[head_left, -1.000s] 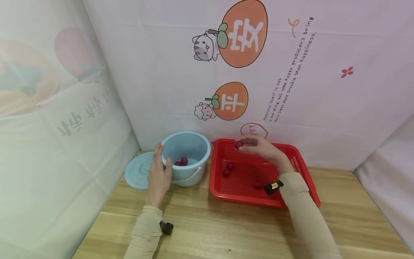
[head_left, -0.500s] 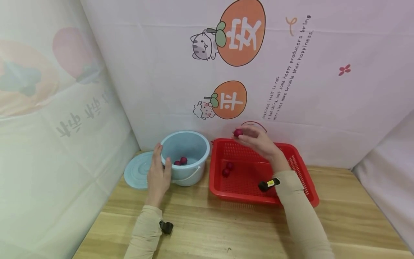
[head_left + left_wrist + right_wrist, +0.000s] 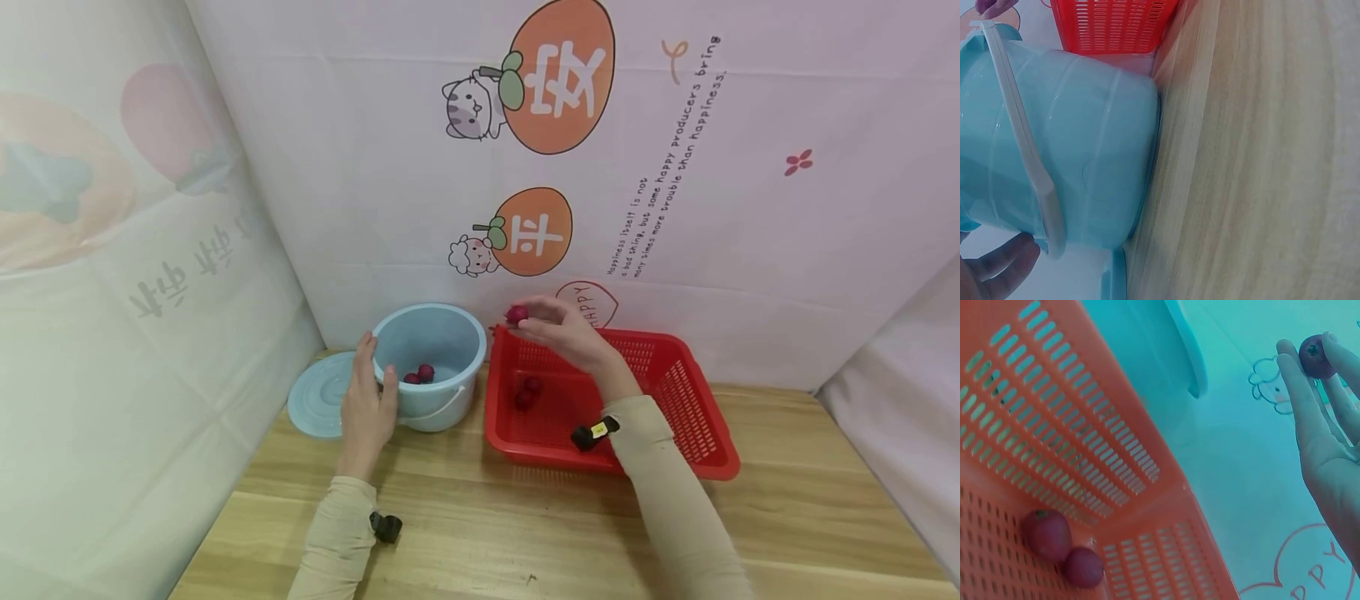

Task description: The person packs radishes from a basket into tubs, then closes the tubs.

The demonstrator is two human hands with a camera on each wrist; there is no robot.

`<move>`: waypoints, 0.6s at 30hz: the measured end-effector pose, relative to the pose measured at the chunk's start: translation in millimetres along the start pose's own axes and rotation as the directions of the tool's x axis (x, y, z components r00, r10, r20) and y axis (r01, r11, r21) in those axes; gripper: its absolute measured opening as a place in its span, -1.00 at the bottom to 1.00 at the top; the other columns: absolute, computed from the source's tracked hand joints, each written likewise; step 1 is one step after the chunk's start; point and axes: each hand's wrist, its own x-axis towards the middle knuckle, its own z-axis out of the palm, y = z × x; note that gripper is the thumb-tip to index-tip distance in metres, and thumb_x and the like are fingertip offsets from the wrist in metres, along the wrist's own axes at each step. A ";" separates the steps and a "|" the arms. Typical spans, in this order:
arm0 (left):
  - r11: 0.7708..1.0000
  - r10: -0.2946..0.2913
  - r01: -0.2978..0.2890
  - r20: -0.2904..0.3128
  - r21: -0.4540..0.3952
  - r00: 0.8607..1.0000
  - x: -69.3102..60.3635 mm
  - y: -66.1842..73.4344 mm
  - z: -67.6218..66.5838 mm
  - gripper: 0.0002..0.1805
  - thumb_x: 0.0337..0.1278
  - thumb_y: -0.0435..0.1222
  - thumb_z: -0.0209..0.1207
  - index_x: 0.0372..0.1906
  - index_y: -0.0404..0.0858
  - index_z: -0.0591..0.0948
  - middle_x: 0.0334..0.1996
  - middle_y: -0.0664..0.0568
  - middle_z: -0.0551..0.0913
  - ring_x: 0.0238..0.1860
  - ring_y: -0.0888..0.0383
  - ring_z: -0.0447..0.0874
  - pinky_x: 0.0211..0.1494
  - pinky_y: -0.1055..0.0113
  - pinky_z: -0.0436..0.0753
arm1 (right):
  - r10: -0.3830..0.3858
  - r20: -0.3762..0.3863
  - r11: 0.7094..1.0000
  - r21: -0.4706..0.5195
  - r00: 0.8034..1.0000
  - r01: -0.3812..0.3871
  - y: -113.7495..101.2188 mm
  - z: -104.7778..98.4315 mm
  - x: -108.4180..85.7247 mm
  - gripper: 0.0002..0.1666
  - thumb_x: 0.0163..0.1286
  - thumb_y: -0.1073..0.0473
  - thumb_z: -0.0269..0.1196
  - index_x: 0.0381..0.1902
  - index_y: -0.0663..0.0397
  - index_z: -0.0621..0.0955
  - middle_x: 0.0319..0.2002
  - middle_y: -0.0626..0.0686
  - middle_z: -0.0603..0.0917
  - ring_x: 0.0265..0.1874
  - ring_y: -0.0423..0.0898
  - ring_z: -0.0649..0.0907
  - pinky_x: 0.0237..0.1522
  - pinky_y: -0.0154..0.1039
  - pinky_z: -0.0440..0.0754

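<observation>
In the head view my right hand [image 3: 558, 329] pinches a small round purple-red fruit [image 3: 517, 314] between thumb and fingertips, above the back left corner of a red plastic basket [image 3: 600, 467]. The right wrist view shows a small green mark on the held fruit [image 3: 1316, 356]. My left hand [image 3: 367, 417] rests against the left side of a light blue bucket [image 3: 438, 410], its fingers fairly straight. Inside the bucket lie two similar fruits [image 3: 426, 372]. Two more fruits [image 3: 1047, 534] lie together in the basket. The white handle [image 3: 1022, 131] hangs down the bucket's side.
A light blue lid [image 3: 318, 396] lies on the wooden table [image 3: 480, 533], left of the bucket and partly behind my left hand. Right beside the bucket stands the basket, its side walls slotted. A printed white cloth [image 3: 360, 167] rises behind them.
My right hand has lifted the fruit out of the basket and moved left towards the bucket. The left hand and bucket have stayed in place.
</observation>
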 end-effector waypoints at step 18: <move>1.000 -0.009 0.009 0.004 0.005 1.000 0.1 1.6 -0.4 -0.29 0.67 0.06 -0.16 0.65 -0.26 0.23 0.66 0.06 0.21 -0.40 -0.07 0.57 -0.52 0.12 0.45 | 0.028 0.095 0.993 -0.120 0.995 -0.017 9.9 38.7 23.1 -0.52 0.51 0.17 0.35 0.34 0.08 0.60 0.22 0.19 0.70 0.30 0.29 0.61 0.34 0.27 0.49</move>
